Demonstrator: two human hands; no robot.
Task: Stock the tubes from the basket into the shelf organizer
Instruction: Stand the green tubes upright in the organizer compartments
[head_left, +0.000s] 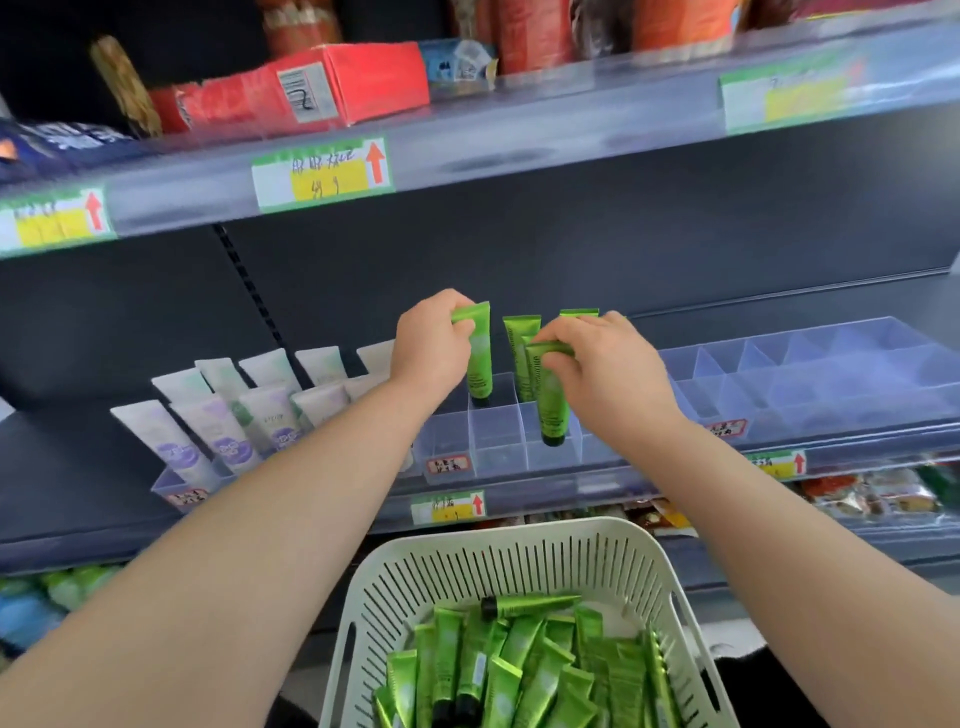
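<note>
**stockr22:** While both hands are up at the organizer (498, 436), quick status. Left hand (428, 345) pinched on a green tube (479, 358) near its crimped top, cap down, sitting in a back cell. Right hand (602, 364) closed round a 2nd tube (548, 400), cap end dipping into a front cell, tilted a bit, prob not seated yet. Two more green ones standing in the back row behind the fingers. Basket (519, 551) below, between the arms, loaded w/ tubes, so barely started imo.

**aisle_rat:** Biggest risk from here?

**stockr22:** Domino stuff, mostly. Tall and thin, resting on small caps, cells way shorter than the tubes. Letting go before the cap hits the cell floor = topples over, maybe takes the neighbours w/ it. Right wrist also close to the two standing ones, so pulling out sideways could clip them.

**aisle_rat:** And the white tubes (228, 415) on the left?

**stockr22:** Separate tray, already leaning back. Left forearm crosses just beside them, so dropping that elbow on the way back to the basket could knock a few. Can't tell if the dividers are fixed or loose, too blurry.
</note>
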